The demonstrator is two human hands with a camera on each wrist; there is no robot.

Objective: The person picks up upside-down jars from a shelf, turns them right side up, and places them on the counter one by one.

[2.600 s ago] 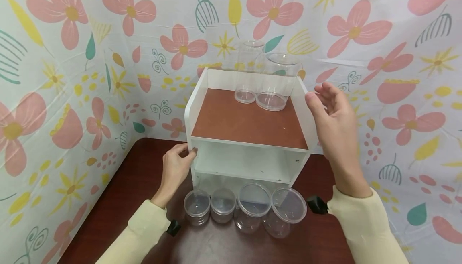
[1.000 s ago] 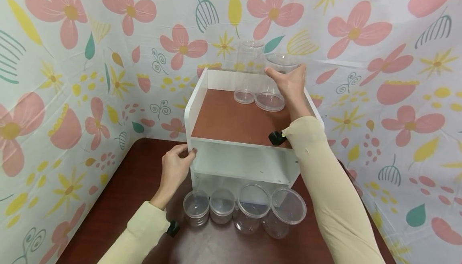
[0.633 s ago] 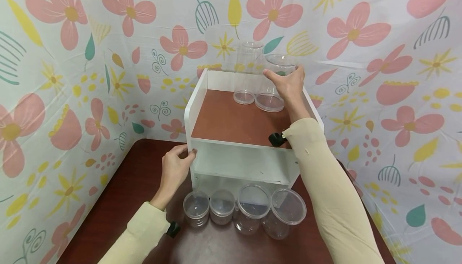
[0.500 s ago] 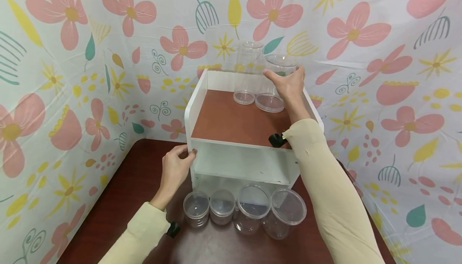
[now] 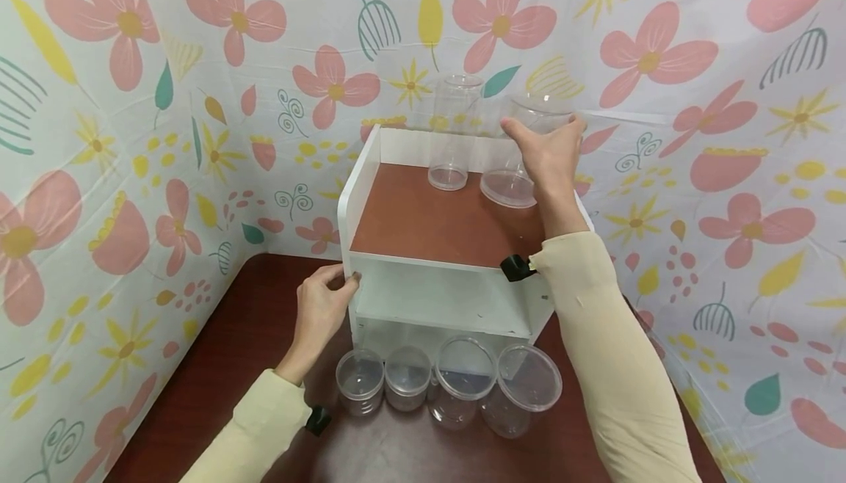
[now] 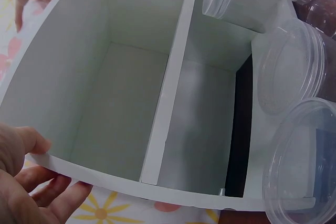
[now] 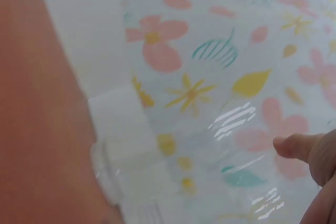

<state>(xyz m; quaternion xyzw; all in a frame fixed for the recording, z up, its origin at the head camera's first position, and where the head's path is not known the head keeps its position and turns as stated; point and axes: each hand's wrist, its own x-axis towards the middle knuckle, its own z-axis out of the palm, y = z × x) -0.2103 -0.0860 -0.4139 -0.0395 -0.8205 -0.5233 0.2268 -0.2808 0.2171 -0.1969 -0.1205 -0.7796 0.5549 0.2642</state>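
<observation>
My right hand (image 5: pixel 550 164) grips a wide clear plastic jar (image 5: pixel 507 191) from the near right side, thumb to the left and fingers around the far right. The jar leans a little, its base at the top deck of a small white shelf (image 5: pixel 456 222) with a brown top; whether it touches is unclear. Its clear wall (image 7: pixel 231 129) fills much of the right wrist view beside my thumb. A taller, narrow clear jar (image 5: pixel 449 138) stands upright to its left. My left hand (image 5: pixel 322 310) pinches the shelf's left side panel, thumb inside and fingers outside (image 6: pixel 31 182).
Several clear round jars (image 5: pixel 406 387) stand in a row on the dark red table (image 5: pixel 264 336), before the shelf's lower compartment. Raised white side panels (image 5: pixel 359 182) flank the top deck. A flowered cloth (image 5: pixel 231 86) hangs behind and at both sides.
My right hand came in from the right and took hold of the wide jar. The jar has since shifted right, away from the narrow one, and tilted slightly. My left hand stays put.
</observation>
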